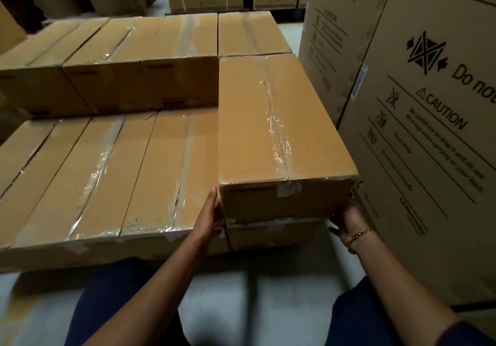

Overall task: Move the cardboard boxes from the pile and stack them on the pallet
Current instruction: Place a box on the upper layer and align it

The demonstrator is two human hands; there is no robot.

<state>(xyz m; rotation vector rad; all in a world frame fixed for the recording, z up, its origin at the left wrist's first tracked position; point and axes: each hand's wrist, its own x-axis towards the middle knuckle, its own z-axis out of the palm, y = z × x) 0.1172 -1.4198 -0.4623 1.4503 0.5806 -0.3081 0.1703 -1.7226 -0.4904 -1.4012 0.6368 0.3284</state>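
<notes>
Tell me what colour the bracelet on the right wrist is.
Gold: the bracelet is a chain of gold links. The head view, the only one, shows it clearly.

Warm tan-orange cardboard on the raised box (pixel 279 120), with one glossy clear tape stripe lengthwise, wrinkled and glinting white; faint dark lettering on its shadowed brown end face. Same tan tops and shiny clear tape stripes on the front row of boxes (pixel 107 173) and the rear row of boxes (pixel 128 39), duller brown on their side faces. Paler beige-brown on the tall cartons (pixel 429 157), printed in black: crossed-out symbols, "Do not clamp", "CAUTION", thin slanting rules. White label (pixel 358 82) at one carton edge. Pale grey floor (pixel 222 305). Dark navy trousers (pixel 112 305). Gold chain bracelet (pixel 358 235).
</notes>
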